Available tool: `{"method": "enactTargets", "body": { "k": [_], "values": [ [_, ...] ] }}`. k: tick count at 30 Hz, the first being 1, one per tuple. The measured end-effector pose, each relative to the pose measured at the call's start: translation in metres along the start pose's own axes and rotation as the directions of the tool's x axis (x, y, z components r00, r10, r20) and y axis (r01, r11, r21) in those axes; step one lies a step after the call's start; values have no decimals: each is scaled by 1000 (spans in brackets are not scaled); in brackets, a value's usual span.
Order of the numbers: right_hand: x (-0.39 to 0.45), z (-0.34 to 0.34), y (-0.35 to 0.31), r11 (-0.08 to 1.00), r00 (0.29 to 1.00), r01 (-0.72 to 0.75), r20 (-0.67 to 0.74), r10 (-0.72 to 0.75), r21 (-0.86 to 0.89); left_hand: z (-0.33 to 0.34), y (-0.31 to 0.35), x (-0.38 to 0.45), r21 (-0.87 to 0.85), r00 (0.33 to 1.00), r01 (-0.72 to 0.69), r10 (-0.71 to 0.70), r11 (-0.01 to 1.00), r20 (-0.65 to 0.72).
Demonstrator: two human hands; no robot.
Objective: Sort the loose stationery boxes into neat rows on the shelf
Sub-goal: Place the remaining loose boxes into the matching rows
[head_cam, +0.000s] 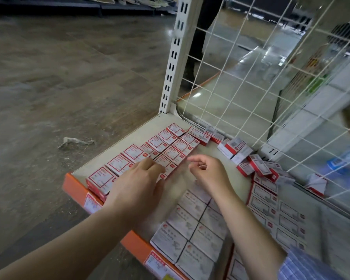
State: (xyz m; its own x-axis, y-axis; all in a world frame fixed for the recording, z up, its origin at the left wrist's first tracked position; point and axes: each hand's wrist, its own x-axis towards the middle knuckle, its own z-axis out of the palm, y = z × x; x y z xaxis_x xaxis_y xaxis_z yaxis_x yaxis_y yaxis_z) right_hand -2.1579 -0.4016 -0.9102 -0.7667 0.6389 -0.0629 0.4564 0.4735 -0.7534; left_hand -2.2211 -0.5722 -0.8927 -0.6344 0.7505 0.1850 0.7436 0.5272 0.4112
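On the shelf (170, 120), near its left end: two neat rows of red boxes (160, 146) running from orange front lip (75, 188) toward back corner. Loose boxes (249, 160) heaped against wire back (251, 98), well apart from rows. Left hand (137, 184) flat, fingers straight, touching nearest box of inner row. Right hand (206, 170) loosely curled, holding nothing. Likely light, stiff card, crushable at corners; best pinched across short sides. Bare strip between rows and heap for sliding; lip stops overshoot.
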Motion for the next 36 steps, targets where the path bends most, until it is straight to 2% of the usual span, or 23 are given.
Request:
{"method": "enactTargets", "body": {
  "k": [2,9,14,23,36],
  "values": [
    [-6,-11,11,1000,1000,-22,-4,22,-13,3,11,3,-2,999,-53,52,999,-13],
    [-25,-49,51,993,997,-69,-48,65,-92,34,56,10,-86,981,-116,128,989,143],
    [-37,-74,77,982,979,-115,-187,86,-150,56,80,19,-52,954,-155,164,986,253],
    [-26,-106,109,945,911,-249,-381,155,-211,80,99,35,-49,955,-160,167,986,247],
    [16,-110,126,908,896,-336,-384,225,-251,85,100,39,-43,965,-125,131,991,226]
  ]
}}
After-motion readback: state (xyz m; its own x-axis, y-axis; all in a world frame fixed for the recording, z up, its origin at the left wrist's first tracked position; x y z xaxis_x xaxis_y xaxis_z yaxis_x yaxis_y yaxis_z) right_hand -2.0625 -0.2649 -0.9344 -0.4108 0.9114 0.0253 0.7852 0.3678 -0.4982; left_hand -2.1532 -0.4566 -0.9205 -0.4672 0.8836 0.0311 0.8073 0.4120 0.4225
